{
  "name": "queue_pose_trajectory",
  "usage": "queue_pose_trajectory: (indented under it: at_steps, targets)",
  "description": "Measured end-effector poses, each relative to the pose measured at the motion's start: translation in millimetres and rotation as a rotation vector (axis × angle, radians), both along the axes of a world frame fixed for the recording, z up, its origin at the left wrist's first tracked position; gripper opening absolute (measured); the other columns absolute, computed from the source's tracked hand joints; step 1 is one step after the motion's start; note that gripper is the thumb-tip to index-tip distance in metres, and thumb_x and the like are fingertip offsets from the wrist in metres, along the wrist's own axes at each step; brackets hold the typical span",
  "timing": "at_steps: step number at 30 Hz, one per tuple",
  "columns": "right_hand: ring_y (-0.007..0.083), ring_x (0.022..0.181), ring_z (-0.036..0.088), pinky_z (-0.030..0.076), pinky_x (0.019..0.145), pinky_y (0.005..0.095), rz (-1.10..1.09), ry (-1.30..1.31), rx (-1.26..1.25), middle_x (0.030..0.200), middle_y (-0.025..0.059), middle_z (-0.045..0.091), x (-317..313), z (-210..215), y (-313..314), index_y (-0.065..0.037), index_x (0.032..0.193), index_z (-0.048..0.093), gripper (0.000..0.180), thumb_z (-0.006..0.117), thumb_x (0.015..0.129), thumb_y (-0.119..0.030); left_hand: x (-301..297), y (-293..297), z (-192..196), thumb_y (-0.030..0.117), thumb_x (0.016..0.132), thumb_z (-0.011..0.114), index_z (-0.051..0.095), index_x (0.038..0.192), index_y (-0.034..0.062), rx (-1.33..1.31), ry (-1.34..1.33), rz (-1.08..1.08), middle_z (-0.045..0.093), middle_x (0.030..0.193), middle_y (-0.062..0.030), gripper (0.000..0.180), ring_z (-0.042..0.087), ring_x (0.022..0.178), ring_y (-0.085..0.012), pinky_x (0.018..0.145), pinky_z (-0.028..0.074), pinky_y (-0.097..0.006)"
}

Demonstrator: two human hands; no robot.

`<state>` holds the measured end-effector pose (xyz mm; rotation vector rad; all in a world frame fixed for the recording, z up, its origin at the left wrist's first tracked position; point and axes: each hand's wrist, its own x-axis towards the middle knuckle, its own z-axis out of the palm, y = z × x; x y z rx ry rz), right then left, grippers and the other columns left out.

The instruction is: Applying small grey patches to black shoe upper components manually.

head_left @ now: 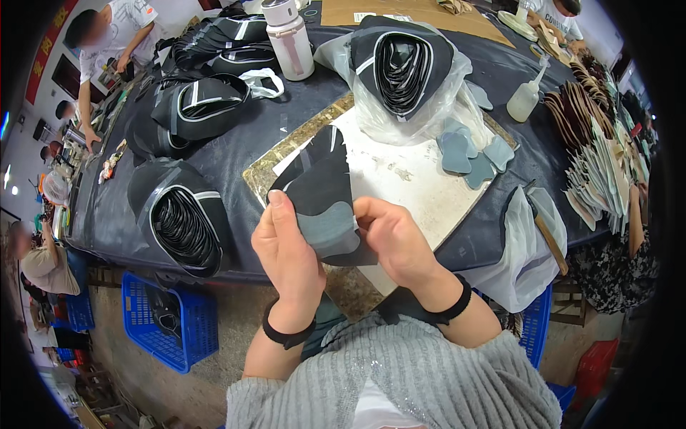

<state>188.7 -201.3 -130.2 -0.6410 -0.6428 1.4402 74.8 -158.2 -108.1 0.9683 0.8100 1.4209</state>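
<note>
Piece: a black shoe upper (318,193) with a grey patch (330,227) on its lower part, held at the centre of the frame, just above the near edge of the worktop (236,154).
Axis: its long axis runs from lower right to upper left, the pointed end away from the person, the grey end between the hands.
Left hand (289,257): grip closed on the piece's left edge, thumb pressed flat on top, fingers hidden beneath.
Right hand (396,239): grip pinching the right edge of the patch, fingertips curled onto it; this hand sits nearer the patch, the left nearer the black body.
Material: the upper looks thin, matte and limp, with a jagged cut edge at the top; the patch is smoother, with a curved outline.
Board: a pale slab (400,179) with a worn, mottled rim lies under and beyond the piece, smeared and flecked.
Grey cut-outs: a few loose patches (468,154) lie at the board's right corner, well apart from the hands.
Bundles: nested black uppers with white trim, one in a clear bag (404,68) top centre, one stack (182,222) at lower left, more at upper left.
Bottles: a white flask (289,39) top centre; a squeeze bottle (525,96) upper right.
Hammer: its wooden handle (550,239) lies on a white cloth right of the hands.
Worktop: covered in dark sheet; blue crates (171,322) beneath.
Others: people work at the upper left and upper right edges.
</note>
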Motion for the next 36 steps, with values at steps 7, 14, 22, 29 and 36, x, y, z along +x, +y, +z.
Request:
queue_pose_trajectory:
  at_steps: [7, 14, 22, 29, 36]
  targets:
    - [0.0077, 0.079, 0.057, 0.047, 0.074, 0.0227, -0.032, 0.152, -0.061, 0.087, 0.0021, 0.061, 2, 10, 4, -0.003, 0.089, 0.056, 0.012, 0.056, 0.089, -0.015, -7, 2, 5, 0.029, 0.093, 0.046, 0.06, 0.091, -0.0017, -0.402, -0.253, -0.143, 0.064, 0.079, -0.0061, 0.033, 0.061, 0.069, -0.0154, 0.061, 0.048, -0.027]
    - [0.0135, 0.096, 0.055, 0.044, 0.083, 0.0277, 0.111, -0.08, 0.174, 0.107, 0.0091, 0.059, 4, 32, 7, 0.005, 0.111, 0.054, 0.027, 0.05, 0.091, -0.012, -55, -15, -30, 0.025, 0.084, 0.057, 0.061, 0.087, -0.0015, 0.338, 0.118, -0.638, 0.063, 0.075, -0.0123, 0.027, 0.062, 0.068, -0.0221, 0.061, 0.047, -0.03]
    - [0.0159, 0.105, 0.05, 0.04, 0.086, 0.0259, 0.644, 0.1, 0.682, 0.122, 0.0142, 0.049, -63, 111, 31, 0.008, 0.108, 0.055, 0.027, 0.058, 0.082, 0.0, -127, -20, -152, 0.045, 0.087, 0.039, -0.016, 0.139, 0.0109, 0.516, 0.075, -0.068, -0.01, 0.147, -0.0122, 0.083, 0.0, 0.135, -0.0258, 0.109, 0.004, -0.037]
    - [0.0151, 0.099, 0.056, 0.044, 0.087, 0.0274, 0.787, 0.228, 0.297, 0.11, 0.0101, 0.058, -91, 40, 78, 0.003, 0.119, 0.048, 0.036, 0.054, 0.086, -0.008, -218, 39, 5, 0.043, 0.083, 0.058, 0.023, 0.134, -0.0034, 0.24, -0.325, -0.021, 0.039, 0.131, -0.0201, 0.077, 0.04, 0.121, -0.0285, 0.096, 0.039, -0.04]
    - [0.0191, 0.102, 0.056, 0.044, 0.087, 0.0303, 1.011, 0.24, 0.298, 0.114, 0.015, 0.056, -128, 68, 71, 0.006, 0.118, 0.047, 0.042, 0.055, 0.077, -0.001, -220, 29, -33, 0.033, 0.088, 0.051, 0.038, 0.127, 0.0008, 0.108, -0.212, 0.142, 0.05, 0.117, -0.0161, 0.052, 0.053, 0.106, -0.0214, 0.085, 0.046, -0.034]
